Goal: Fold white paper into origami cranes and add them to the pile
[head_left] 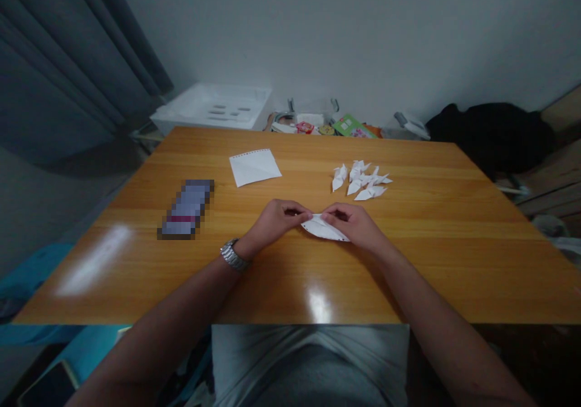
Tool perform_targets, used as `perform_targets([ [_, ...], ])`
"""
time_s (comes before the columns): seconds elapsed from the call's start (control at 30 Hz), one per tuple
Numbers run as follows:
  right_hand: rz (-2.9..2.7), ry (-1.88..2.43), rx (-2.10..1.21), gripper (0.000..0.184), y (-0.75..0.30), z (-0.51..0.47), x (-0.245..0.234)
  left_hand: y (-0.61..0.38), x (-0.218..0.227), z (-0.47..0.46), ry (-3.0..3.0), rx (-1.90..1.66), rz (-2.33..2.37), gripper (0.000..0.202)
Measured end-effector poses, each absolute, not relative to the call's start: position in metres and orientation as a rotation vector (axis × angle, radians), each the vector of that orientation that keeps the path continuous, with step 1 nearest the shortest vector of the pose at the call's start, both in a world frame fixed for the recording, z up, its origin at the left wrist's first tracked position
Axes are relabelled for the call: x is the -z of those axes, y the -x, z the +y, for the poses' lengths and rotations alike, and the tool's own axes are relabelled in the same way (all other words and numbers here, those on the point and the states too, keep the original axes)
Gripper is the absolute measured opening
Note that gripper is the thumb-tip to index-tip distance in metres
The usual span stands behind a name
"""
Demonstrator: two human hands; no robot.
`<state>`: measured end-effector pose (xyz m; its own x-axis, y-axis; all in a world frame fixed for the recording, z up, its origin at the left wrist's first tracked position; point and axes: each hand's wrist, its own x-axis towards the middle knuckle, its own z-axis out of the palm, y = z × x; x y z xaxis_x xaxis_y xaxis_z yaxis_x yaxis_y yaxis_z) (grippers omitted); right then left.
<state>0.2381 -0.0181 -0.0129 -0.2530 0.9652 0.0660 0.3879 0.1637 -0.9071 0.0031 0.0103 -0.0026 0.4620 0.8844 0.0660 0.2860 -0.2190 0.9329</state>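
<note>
Between my hands is a sheet of white paper [325, 229], bent over, with a row of punched holes along its near edge. My left hand [282, 216], with a silver watch on the wrist, pinches its far left part between thumb and fingers. The far right part is pinched by my right hand [356, 222], thumb on top. Beyond my right hand stand several folded white paper cranes [363, 182] in a cluster. A flat white sheet [255, 167] with a holed far edge lies past my left hand.
On the left of the wooden table [149, 286] lies a pixelated phone [188, 209]. Behind the table are a white plastic tray [227, 104] and assorted items, among them a green packet [351, 126]. A black cloth-like heap [490, 132] sits at the back right.
</note>
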Motion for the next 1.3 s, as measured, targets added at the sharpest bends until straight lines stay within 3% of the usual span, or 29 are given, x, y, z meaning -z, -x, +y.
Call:
perform_targets([
  [0.63,-1.647,1.272,-1.207,0.033,-0.2384,-0.0183,0.0147,-0.001,0.0058,0.0131,-1.757,-0.837,1.004,0.022],
  [1.3,-1.788,1.304,-1.058,0.029,-0.2368,-0.0212,0.0062,-0.0032,0.0017,0.0111,-1.78,-0.768,0.959,0.022],
])
